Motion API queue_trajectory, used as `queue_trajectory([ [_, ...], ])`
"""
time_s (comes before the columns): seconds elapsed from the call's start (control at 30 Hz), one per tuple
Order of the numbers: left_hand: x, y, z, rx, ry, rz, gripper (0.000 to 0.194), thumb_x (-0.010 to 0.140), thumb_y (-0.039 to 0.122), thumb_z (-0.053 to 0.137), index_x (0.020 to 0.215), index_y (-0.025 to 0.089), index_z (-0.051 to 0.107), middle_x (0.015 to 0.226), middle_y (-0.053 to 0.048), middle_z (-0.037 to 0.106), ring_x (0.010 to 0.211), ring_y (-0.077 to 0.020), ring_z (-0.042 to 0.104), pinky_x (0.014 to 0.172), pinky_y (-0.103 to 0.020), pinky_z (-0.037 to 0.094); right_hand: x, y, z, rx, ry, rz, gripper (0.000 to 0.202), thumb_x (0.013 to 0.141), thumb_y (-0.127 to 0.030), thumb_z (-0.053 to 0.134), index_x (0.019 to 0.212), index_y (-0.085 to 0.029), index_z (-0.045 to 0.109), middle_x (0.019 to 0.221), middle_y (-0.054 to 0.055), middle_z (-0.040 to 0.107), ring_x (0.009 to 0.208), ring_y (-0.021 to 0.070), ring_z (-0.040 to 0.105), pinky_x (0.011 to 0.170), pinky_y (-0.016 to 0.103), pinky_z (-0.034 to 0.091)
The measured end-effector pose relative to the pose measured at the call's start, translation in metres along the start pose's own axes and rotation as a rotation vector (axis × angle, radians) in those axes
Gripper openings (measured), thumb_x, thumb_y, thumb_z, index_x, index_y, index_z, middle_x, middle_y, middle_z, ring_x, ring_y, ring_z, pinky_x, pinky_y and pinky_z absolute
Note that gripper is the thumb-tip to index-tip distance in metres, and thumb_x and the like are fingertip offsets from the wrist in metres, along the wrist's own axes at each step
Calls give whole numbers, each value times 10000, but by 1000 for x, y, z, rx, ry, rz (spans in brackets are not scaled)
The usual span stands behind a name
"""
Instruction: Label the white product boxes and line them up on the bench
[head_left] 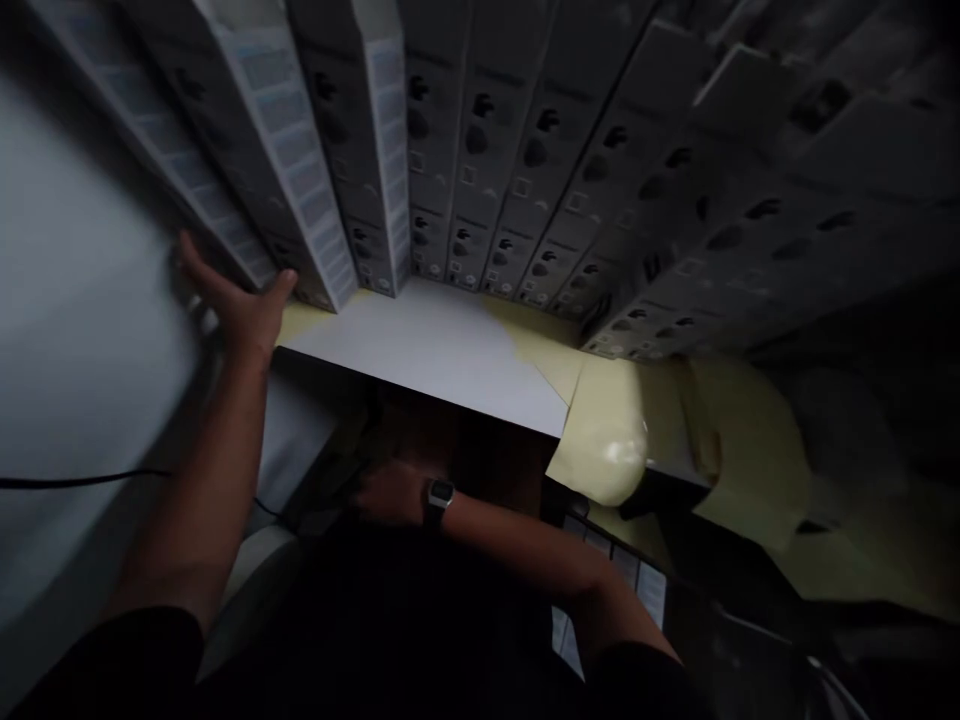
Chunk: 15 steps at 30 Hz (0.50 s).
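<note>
My left hand (244,312) is at the base of the leftmost stack of long grey boxes (262,150), by the wall. Its thumb and a finger are spread apart, and the thumb tip appears to rest against the lower box front. The other fingers are partly hidden. Below the front edge of the white sheet (420,345), my right hand (390,492) is low in front of my body. Deep shadow hides its fingers, so I cannot see whether it holds anything. A digital watch (441,493) is on that wrist.
More stacked boxes (495,190) with dark printed marks stand in a row along the back. Yellowish sheeting (604,430) bulges over the surface's right front edge. A pale wall (82,330) closes off the left, with a black cable (82,481) across it. Pale boxes (649,590) are low on the right.
</note>
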<state>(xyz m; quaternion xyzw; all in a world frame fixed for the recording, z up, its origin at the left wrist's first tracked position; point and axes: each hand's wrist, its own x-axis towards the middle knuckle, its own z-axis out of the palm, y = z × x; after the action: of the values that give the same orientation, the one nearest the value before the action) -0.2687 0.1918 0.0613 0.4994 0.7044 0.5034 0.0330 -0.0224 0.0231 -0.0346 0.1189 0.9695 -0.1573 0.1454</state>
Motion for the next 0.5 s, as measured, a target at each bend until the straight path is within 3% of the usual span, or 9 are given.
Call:
queue_trajectory([
  [0.1,10,4,-5,62,9,-96,1210,684,229,781,1353,-220,-121,1532,-384,-48,1485,-396,-66,1218,-350,-46,-4,-3,-18,-43,5,-8,261,991,-267,480,1078,-184,711,1016,76,740,933,228,703,666,293,504],
  [0.2,19,9,-11,38,0,-65,1181,711,331,729,1346,-240,-87,1525,-375,59,1486,-385,41,1214,-350,50,-13,-4,-33,-70,15,-37,255,988,-182,473,1065,-186,716,1063,75,728,988,231,692,771,340,519],
  [0.27,27,7,-13,35,18,-57,1132,694,301,729,1337,-253,-21,1505,-353,168,1472,-380,143,1205,-365,114,-20,-5,-42,-75,9,-55,221,990,-265,528,1076,-192,717,1096,75,720,1022,235,680,861,376,510],
  [0.37,37,-4,-13,87,61,-83,1036,660,244,742,1305,-251,99,1457,-278,319,1433,-384,272,1190,-428,182,-27,-6,-50,-68,34,-69,324,949,-449,600,1102,-188,716,1103,94,714,1060,255,660,908,405,497],
  [0.5,32,-17,-15,41,156,-45,1088,561,154,850,1304,-214,147,1440,-250,371,1428,-374,305,1207,-458,187,-32,-4,-49,-57,120,-46,358,940,-472,603,1125,-185,712,1096,115,707,1095,286,639,872,418,500],
])
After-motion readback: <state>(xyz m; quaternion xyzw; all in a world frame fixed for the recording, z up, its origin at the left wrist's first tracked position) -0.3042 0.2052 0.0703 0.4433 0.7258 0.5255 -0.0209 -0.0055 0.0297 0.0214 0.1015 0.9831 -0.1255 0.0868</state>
